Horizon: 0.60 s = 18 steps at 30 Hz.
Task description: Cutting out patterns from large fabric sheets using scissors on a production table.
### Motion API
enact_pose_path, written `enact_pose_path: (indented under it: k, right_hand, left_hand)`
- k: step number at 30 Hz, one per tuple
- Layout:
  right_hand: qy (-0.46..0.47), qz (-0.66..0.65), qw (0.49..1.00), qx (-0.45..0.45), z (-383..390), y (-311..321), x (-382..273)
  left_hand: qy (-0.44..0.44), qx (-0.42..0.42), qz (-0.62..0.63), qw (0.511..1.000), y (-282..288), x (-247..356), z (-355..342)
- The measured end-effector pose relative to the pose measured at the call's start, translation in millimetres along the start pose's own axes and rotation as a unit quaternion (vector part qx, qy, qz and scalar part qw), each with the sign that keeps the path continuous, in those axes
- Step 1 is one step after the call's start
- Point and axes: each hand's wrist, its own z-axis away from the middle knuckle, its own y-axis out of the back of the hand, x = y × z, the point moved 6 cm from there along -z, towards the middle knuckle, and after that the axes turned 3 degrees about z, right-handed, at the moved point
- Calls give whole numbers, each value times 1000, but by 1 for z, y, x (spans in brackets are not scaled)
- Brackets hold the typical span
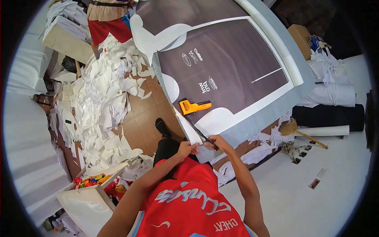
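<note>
Red jersey cloth (185,189) is filling the closest spot, well short of an orange pistol-shaped tool (195,106). Also nearer than that tool, the left hand (187,149) is pinching the end of a white strip (192,133) between thumb and fingers, while the right hand (222,143), to the tool's near right, is curling its fingers around the handles of black scissors (200,133). Those scissors are lying between the right hand and the orange tool, their long axis running slantwise and their tips pointing forward and leftward, toward the tool's near side; whether the blades are parting or meeting, I cannot tell. With the left fingers resting near the blades, a careless squeeze could be nipping skin, and a tug on the strip could be pulling the blades into the dark printed sheet (233,75) that is spreading beneath and beyond the tool. Because the tool is lying by the sheet's left edge, a knock could be sending it to the floor (146,110). Beyond it and leftward, pale scraps (98,91) are covering the ground, and a co-worker in red shorts (108,25) is standing.
</note>
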Motion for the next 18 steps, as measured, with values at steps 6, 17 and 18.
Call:
enact_pose_path:
  k: [6,17,18]
  right_hand:
    - [0,9,1000,-13,1,-3,-8]
    - [-4,-30,1000,-9,-14,-6,-15]
    - [-12,-71,997,-6,-16,-9,-14]
  left_hand:
    - [6,3,-11,1000,4,-5,5]
    - [-2,5,5,1000,0,-7,4]
    - [-6,12,-2,1000,1,-7,4]
